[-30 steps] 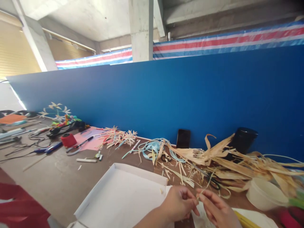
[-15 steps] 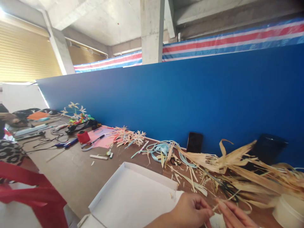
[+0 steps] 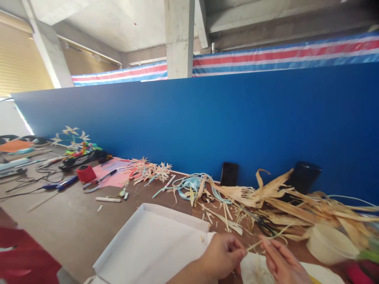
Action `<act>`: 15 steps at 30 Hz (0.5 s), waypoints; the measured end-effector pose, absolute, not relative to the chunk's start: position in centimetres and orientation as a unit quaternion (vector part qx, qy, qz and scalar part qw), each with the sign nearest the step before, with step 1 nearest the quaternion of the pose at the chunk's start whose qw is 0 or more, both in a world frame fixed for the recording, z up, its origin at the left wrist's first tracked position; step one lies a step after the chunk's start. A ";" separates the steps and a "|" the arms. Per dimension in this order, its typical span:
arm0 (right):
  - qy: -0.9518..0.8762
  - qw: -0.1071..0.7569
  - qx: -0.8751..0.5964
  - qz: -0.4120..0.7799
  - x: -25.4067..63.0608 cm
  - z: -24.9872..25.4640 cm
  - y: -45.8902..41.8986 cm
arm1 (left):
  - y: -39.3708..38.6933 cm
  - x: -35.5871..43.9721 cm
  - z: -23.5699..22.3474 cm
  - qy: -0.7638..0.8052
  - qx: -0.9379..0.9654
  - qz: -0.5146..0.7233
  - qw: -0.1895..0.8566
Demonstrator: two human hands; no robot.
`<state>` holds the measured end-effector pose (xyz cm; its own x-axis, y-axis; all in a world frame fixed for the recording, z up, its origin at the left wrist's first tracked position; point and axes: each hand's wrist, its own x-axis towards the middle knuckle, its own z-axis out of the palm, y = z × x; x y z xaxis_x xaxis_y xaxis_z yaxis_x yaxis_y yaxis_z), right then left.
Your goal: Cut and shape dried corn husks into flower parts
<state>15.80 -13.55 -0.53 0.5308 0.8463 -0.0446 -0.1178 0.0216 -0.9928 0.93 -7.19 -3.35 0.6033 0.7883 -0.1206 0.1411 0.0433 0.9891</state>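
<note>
Low in the view, my left hand [image 3: 222, 254] is closed, its thumb and fingers pinched on one end of a thin pale strip [image 3: 254, 246], which looks like dried husk. To its right, my right hand [image 3: 280, 259] pinches the strip's other end, so it spans the short gap between them. Beneath the hands lies a white sheet [image 3: 250, 265] with pale scraps on it. An open white cardboard box [image 3: 156, 240] stands beside my left hand. Dark-handled scissors [image 3: 264, 225] rest among husk scraps just beyond my right hand.
Dried husks [image 3: 284, 205] spread along the right, by a pale bowl [image 3: 331, 244] and a dark container [image 3: 304, 176]. A phone [image 3: 229, 173] leans on the blue partition [image 3: 177, 122]. Light-blue cord [image 3: 192, 185], husk flowers [image 3: 161, 171], a red spool [image 3: 85, 173] and a glue gun [image 3: 63, 183] lie leftward.
The camera view has turned to the right, bringing more of the bowl and white sheet into sight. My hands are slightly farther apart, and more of the strip shows between them.
</note>
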 end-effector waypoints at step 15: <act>-0.417 0.629 -0.589 0.289 12.5 0.1 -13.8 | -1.9 2.4 3.9 0.406 0.704 0.381 0.441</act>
